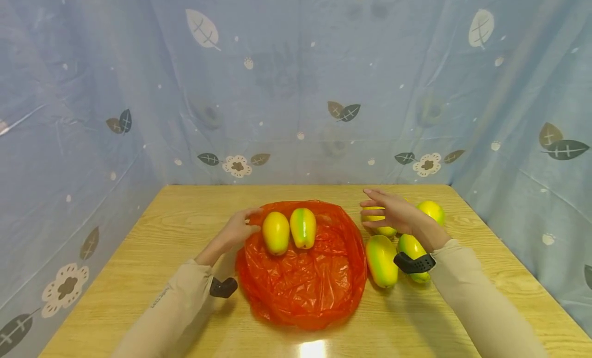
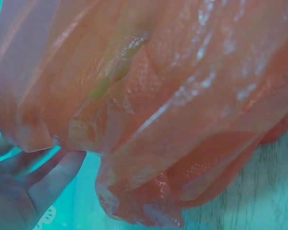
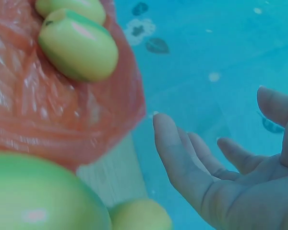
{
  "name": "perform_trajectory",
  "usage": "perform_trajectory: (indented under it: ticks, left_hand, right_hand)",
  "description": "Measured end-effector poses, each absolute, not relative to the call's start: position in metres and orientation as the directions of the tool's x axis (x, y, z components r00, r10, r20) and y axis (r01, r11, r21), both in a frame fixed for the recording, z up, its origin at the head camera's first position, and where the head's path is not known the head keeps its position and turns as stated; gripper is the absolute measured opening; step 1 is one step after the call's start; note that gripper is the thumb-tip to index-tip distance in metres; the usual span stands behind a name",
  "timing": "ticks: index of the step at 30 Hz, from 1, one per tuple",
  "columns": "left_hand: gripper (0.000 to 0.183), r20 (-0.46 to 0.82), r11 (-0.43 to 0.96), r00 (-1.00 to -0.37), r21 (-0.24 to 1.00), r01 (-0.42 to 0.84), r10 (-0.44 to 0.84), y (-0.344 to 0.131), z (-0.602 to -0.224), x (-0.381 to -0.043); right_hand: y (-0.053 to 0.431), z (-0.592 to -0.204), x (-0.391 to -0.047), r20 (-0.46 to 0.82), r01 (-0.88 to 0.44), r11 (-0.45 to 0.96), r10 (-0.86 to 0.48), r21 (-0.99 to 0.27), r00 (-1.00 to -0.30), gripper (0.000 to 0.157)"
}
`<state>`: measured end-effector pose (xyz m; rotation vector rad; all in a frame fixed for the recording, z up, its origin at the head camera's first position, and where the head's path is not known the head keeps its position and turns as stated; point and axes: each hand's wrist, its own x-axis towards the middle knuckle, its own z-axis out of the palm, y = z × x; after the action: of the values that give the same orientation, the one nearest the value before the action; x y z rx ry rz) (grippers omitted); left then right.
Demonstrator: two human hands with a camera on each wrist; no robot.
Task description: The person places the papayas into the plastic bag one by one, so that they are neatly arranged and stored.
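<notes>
A red plastic bag (image 1: 319,291) lies spread with its mouth turned up and its rim rolled outward. Two yellow-and-green oblong fruits, like small papayas, are inside toward the back: a left fruit (image 1: 275,233) and a green-striped right fruit (image 1: 303,228). My left hand (image 1: 236,229) is at the bag's back left rim, close to the left fruit, fingers extended; the left wrist view shows its fingertips (image 2: 69,165) right at the bag's edge. Over the loose fruits on the right, my right hand (image 1: 393,211) is held with fingers spread, nothing in its grasp.
Several more such fruits lie right of the bag, among them a near fruit (image 1: 382,260), one under the right wrist (image 1: 411,247) and a far fruit (image 1: 432,212). The wooden table (image 1: 139,276) meets a blue patterned curtain (image 1: 296,91) at back and sides.
</notes>
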<state>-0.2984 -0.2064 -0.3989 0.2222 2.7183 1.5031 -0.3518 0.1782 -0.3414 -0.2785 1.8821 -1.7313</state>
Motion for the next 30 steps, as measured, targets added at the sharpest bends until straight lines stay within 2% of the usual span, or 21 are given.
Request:
perform_trajectory:
  ticks: [6, 21, 30]
  left_hand:
    - [0.048, 0.046, 0.532, -0.989, 0.839, 0.115, 0.141, -0.207, -0.399, -0.298]
    - [0.050, 0.035, 0.523, -0.990, 0.846, 0.100, 0.133, -0.210, -0.400, -0.297]
    - [0.050, 0.053, 0.531, -0.988, 0.838, 0.124, 0.147, -0.212, -0.401, -0.297]
  right_hand:
    - [0.210, -0.340, -0.349, -0.241, 0.188, 0.153, -0.524, -0.970, -0.817, 0.073]
    - [0.288, -0.354, -0.330, -0.239, 0.169, 0.190, -0.455, -0.967, -0.858, 0.074]
    - [0.326, -0.376, -0.307, -0.292, 0.187, 0.293, -0.373, -0.938, -0.880, 0.074]
